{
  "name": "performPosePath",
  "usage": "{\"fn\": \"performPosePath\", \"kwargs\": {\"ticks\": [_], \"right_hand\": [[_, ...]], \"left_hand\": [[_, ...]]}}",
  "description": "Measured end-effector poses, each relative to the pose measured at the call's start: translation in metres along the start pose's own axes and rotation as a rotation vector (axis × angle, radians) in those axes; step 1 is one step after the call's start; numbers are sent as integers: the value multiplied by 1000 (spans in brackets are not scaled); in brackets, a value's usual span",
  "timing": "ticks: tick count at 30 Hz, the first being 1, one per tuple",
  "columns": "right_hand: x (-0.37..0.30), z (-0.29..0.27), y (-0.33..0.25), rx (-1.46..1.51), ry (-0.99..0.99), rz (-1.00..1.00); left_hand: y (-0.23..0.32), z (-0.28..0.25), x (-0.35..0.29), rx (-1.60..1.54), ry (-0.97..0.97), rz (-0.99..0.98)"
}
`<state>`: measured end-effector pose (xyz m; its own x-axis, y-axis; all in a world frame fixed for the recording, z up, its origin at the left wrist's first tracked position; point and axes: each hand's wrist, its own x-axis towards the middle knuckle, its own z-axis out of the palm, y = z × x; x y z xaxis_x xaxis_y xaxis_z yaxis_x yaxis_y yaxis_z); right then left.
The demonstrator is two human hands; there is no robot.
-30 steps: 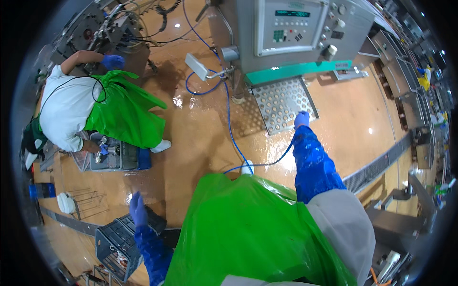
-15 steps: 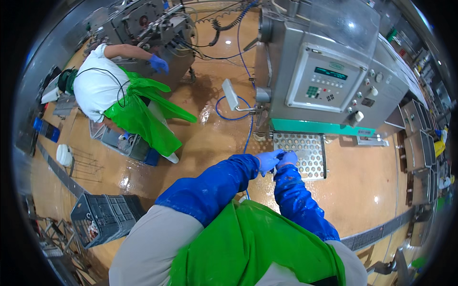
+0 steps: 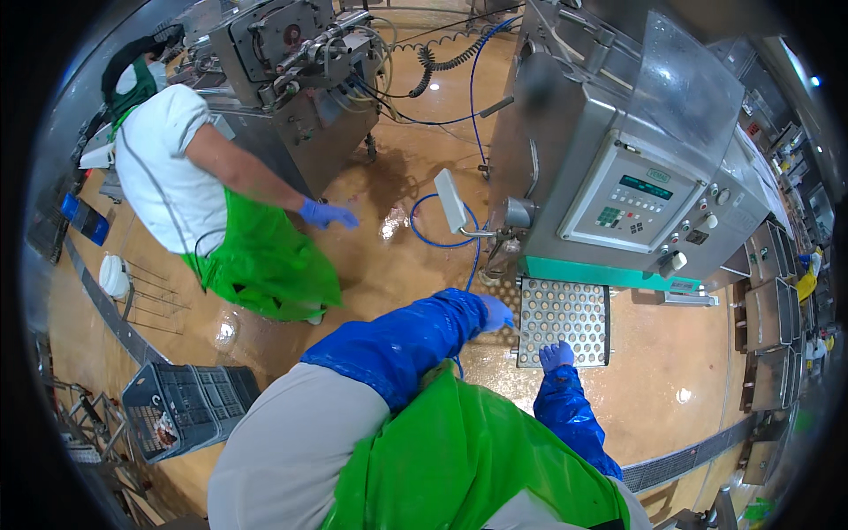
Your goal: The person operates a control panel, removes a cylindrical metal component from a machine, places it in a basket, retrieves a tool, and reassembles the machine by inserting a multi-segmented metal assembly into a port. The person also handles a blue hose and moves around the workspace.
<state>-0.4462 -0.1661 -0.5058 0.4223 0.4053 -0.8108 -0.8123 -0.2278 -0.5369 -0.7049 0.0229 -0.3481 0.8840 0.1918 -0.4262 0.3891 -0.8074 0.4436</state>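
Note:
My left hand (image 3: 497, 314), in a blue-violet glove and blue sleeve, hangs by the left side of a perforated metal step plate (image 3: 565, 281). Its fingers point right and look stretched out, with nothing seen in them. Over the near edge of that plate is my right hand (image 3: 556, 356), gloved alike, fingers apart and holding nothing visible. Whether it touches the plate, I cannot tell. Beyond both hands stands a large steel machine (image 3: 552, 238) with a control panel (image 3: 638, 194) of keys and a lit display.
At the left a co-worker in a green apron (image 3: 265, 274) stands beside another steel machine (image 3: 274, 132). A blue hose (image 3: 415, 231) loops across the wet floor. Grey crates (image 3: 199, 402) lie lower left; steel bins (image 3: 773, 309) line the right. A floor drain (image 3: 680, 464) runs lower right.
My hands, together before, are now apart; the right one has moved nearer to me. The co-worker has straightened up from a grey crate, and one gloved hand reaches further right.

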Motion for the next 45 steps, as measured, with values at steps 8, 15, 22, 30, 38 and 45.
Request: {"fn": "performPosePath", "kwargs": {"ticks": [8,15,22,30,38,45], "right_hand": [[-34,-20,23,-291,141,57],[-70,14,71,-541,219,52],[-108,55,72,-599,86,-32],[-99,-56,117,-494,291,33],[-94,-114,155,-528,314,237],[-90,-2,79,-88,-38,-70]], "left_hand": [[-157,-13,-76,-120,84,-140],[-140,-52,-64,-317,-87,-88],[-156,63,72,142,-239,373],[-163,19,44,65,-219,239],[-73,-75,-40,-116,-284,46],[-7,-63,-4,127,-176,201]]}}
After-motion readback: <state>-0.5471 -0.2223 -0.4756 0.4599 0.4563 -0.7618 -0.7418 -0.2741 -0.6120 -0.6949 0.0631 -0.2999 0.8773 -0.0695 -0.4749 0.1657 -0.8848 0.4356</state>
